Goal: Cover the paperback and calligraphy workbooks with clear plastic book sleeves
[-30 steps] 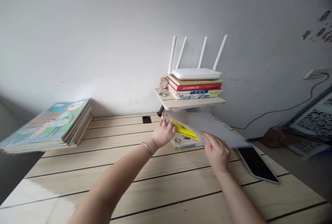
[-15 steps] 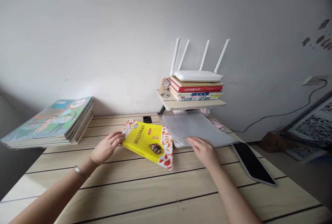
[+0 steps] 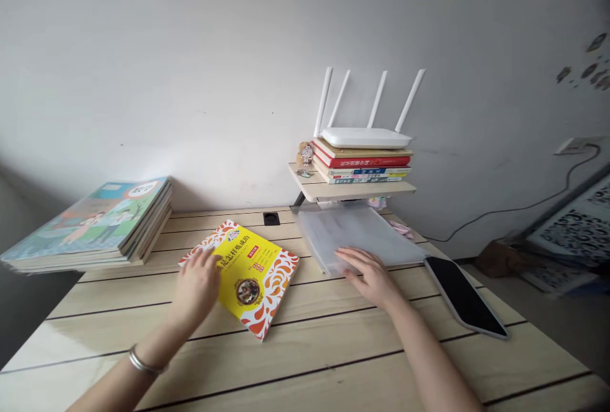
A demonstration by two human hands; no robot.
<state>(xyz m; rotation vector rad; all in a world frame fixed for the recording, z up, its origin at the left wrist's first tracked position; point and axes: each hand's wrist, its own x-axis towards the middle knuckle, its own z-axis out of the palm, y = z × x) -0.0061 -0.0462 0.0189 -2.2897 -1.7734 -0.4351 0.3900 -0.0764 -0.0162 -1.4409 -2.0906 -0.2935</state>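
Observation:
A yellow book (image 3: 248, 275) with an orange and white patterned border lies flat on the wooden desk (image 3: 324, 348). My left hand (image 3: 195, 288) rests on its left edge with the fingers spread over the cover. My right hand (image 3: 369, 272) lies flat, fingers stretched, on the near edge of a translucent grey plastic folder (image 3: 362, 237) at the back right of the desk. Papers show faintly through the folder.
A stack of textbooks (image 3: 95, 224) sits at the back left. A small shelf (image 3: 352, 189) against the wall carries several books and a white router (image 3: 365, 135). A dark tablet (image 3: 464, 297) lies near the desk's right edge. A cable hole (image 3: 271, 218) is at the back.
My left hand drew the yellow book out from under the folder, carried it left and laid it flat on the desk. My right hand stayed on the folder, which has dropped flat.

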